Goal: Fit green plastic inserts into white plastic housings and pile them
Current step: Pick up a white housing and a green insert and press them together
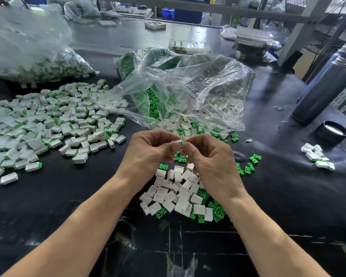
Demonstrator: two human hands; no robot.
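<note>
Grip: left hand (148,148) pinches a white housing (177,142); right hand (210,156) pinches a green insert (182,144) at its open end.
Below hands: loose housings (176,192) and loose inserts (216,211).
Left edge: finished pile (48,124).
Open room: bare black table (78,188) between both heaps.

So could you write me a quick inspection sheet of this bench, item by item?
Surface: black table, scuffed.
Job's things: white housing pinched between both hands; loose white housings and green inserts below; finished pile at left.
Clutter: clear bags, grey flask, its black lid.
Hands: left hand and right hand both gripping.
Cables: nothing seen.
Surroundings: blue crate, metal frame.
</note>
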